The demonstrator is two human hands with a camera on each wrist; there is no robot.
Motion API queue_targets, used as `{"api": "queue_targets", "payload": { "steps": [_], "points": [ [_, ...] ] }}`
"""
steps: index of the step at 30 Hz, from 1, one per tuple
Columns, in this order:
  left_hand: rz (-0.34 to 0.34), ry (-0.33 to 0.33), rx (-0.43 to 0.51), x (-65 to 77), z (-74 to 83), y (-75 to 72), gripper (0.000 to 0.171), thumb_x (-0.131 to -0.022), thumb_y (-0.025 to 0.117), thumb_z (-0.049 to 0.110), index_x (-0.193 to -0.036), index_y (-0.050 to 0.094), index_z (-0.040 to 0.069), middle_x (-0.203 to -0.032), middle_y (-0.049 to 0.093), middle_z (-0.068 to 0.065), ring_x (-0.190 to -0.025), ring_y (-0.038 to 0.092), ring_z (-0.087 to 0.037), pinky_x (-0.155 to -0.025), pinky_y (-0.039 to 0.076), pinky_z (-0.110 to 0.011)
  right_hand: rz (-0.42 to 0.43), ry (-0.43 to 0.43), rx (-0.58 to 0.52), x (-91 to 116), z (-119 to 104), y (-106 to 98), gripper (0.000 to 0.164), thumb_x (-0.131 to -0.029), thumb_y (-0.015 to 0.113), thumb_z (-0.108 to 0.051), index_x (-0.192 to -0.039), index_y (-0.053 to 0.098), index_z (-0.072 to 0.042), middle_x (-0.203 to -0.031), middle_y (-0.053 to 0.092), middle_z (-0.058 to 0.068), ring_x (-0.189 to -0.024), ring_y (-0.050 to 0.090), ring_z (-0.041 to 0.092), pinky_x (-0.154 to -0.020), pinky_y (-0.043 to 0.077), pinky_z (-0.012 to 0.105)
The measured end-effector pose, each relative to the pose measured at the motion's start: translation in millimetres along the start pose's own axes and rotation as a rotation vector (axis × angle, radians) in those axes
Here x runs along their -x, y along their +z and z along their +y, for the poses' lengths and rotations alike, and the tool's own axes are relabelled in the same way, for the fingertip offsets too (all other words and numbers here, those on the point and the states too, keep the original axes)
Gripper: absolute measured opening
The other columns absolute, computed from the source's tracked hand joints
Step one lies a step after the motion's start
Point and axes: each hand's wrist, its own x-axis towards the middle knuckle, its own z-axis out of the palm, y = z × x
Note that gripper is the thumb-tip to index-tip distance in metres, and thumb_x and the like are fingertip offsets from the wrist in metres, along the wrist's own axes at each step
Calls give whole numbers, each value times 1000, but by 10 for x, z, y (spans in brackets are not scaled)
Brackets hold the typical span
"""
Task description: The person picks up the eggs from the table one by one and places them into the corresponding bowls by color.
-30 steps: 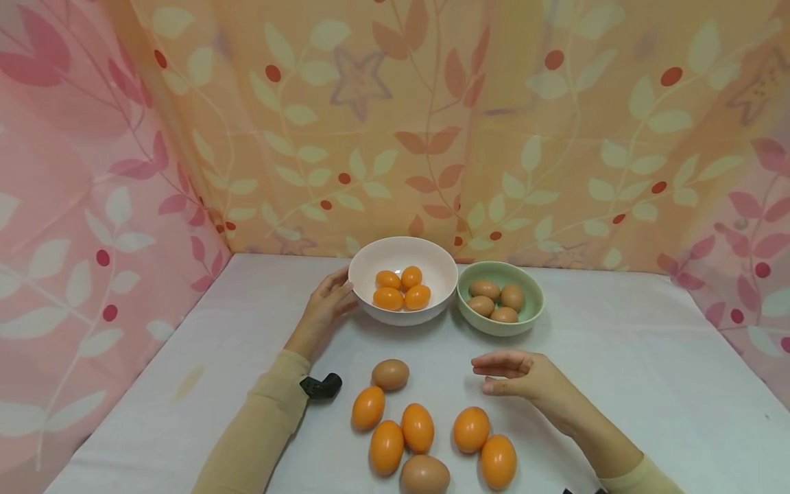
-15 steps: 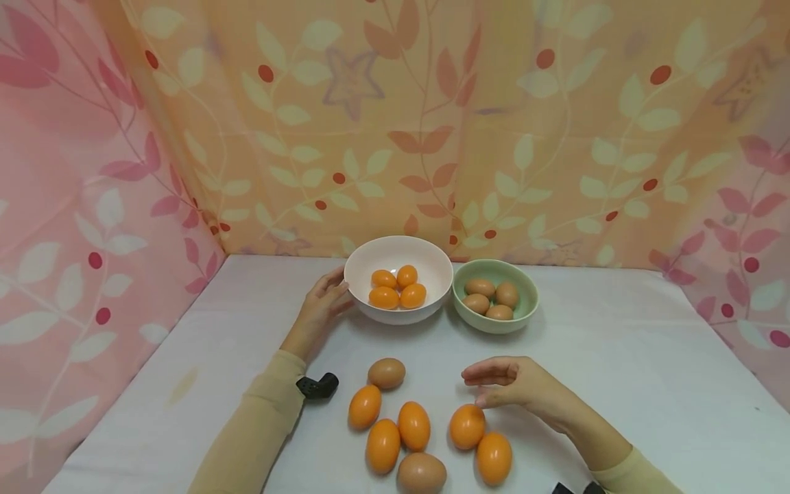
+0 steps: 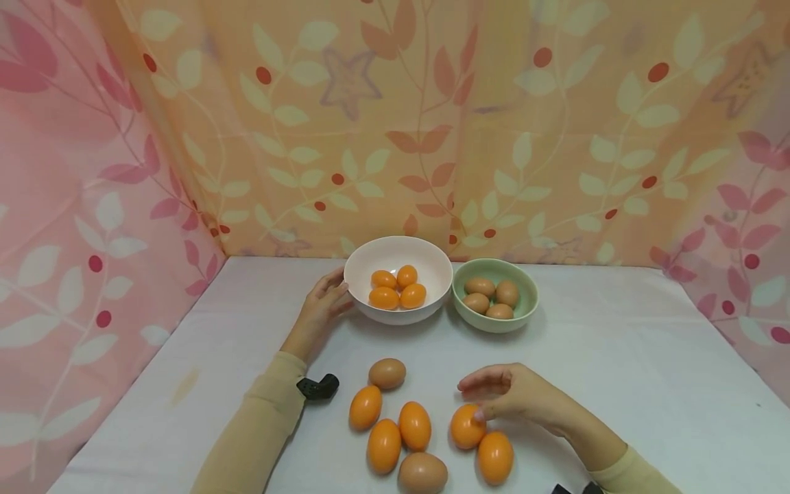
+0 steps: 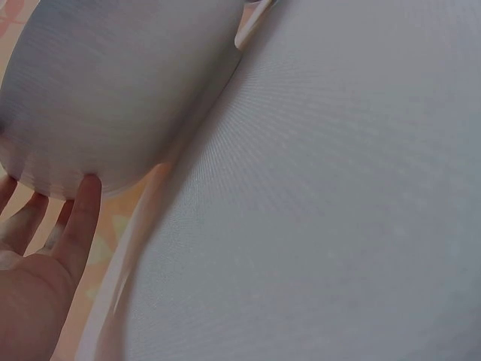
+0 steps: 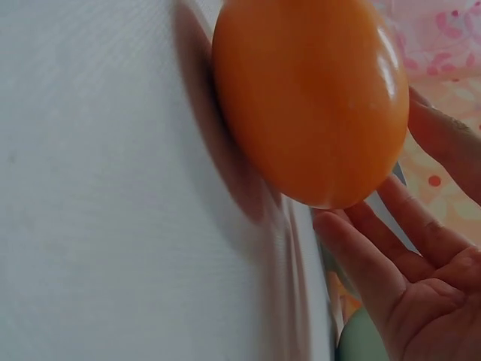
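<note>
My left hand (image 3: 321, 302) rests against the left side of a white bowl (image 3: 398, 317) holding several orange eggs. In the left wrist view its fairly straight fingertips touch the outer wall of the bowl (image 4: 120, 90). Over the table, my right hand (image 3: 524, 396) hovers with bent, spread fingers at an orange egg (image 3: 464, 431); the thumb overlaps its upper right side. Another orange egg (image 3: 496, 458) lies just in front of it. The right wrist view shows an orange egg (image 5: 308, 105) up close, with the right hand (image 5: 421, 278) beyond it.
A green bowl (image 3: 496, 325) with several brown eggs stands right of the white one. A brown egg (image 3: 387, 373), orange eggs (image 3: 384, 446) and a second brown egg (image 3: 423, 473) lie mid-front on the white tablecloth (image 3: 629, 357). Floral curtains (image 3: 524, 123) enclose the back and sides.
My right hand has moved down and slightly left, from beside the orange egg to over it. My left hand stays at the white bowl. The head view has shifted slightly.
</note>
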Motion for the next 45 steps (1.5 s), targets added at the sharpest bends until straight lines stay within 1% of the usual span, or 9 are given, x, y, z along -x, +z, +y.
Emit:
{"api": "queue_targets", "payload": {
  "steps": [6, 11, 14, 18, 23, 29, 36, 40, 45],
  "points": [
    [0, -1, 20, 7, -2, 14, 50, -103, 55, 23, -150, 41, 15, -158, 38, -3, -138, 44, -22, -111, 47, -45, -26, 21, -4, -13, 2, 25, 50, -80, 82, -14, -125, 66, 1, -125, 69, 16, -117, 66, 20, -91, 53, 17],
    [-4, 0, 32, 14, 10, 19, 50, -103, 54, 21, -150, 40, 15, -158, 38, -3, -135, 47, -22, -110, 48, -43, -36, 29, 21, -22, 22, 39, 48, -79, 82, -12, -123, 67, -1, -126, 69, 15, -120, 64, 23, -92, 51, 15],
    [-12, 9, 16, 10, 12, 10, 50, -103, 53, 21, -151, 40, 14, -158, 38, -4, -134, 47, -23, -110, 47, -45, -47, 26, 37, -25, 26, 44, 46, -78, 83, -11, -121, 69, -2, -124, 70, 14, -117, 65, 20, -91, 49, 13],
    [-24, 25, -15, -4, 7, -4, 51, -104, 52, 20, -152, 38, 12, -158, 37, -6, -135, 45, -25, -111, 46, -49, -58, 28, 78, -13, 19, 45, 43, -77, 84, -14, -117, 71, -6, -119, 72, 10, -114, 64, 15, -91, 45, 12],
    [-30, 31, -27, -7, -4, -16, 51, -104, 51, 19, -153, 37, 11, -159, 36, -7, -135, 45, -24, -108, 49, -46, -75, 31, 123, -2, 11, 51, 39, -77, 84, -15, -114, 73, -9, -116, 73, 6, -111, 62, 18, -90, 44, 12],
    [-32, 31, -30, -14, -10, -22, 51, -104, 50, 18, -153, 37, 11, -158, 37, -8, -134, 46, -25, -106, 52, -41, -61, 28, 140, -2, 4, 63, 38, -76, 84, -15, -113, 74, -10, -114, 74, 6, -108, 62, 18, -87, 44, 11],
    [-36, 35, -33, -11, -9, -21, 51, -104, 51, 19, -153, 37, 11, -159, 36, -8, -136, 45, -28, -109, 48, -47, -60, 10, 136, -8, 29, 57, 38, -77, 85, -16, -113, 75, -9, -112, 75, 7, -107, 63, 16, -88, 46, 11],
    [-32, 34, -32, -3, 2, -12, 51, -104, 51, 21, -152, 38, 12, -158, 37, -7, -135, 47, -27, -109, 48, -47, -53, 5, 129, -20, 38, 59, 38, -77, 85, -14, -113, 74, -7, -111, 75, 7, -107, 64, 14, -88, 46, 11],
    [-21, 32, -27, 8, 13, -2, 50, -104, 53, 21, -151, 39, 13, -157, 39, -6, -131, 50, -24, -106, 51, -43, -33, 8, 130, -26, 37, 74, 37, -76, 84, -13, -112, 75, -7, -109, 76, 7, -107, 64, 15, -87, 47, 11]
  ]
}}
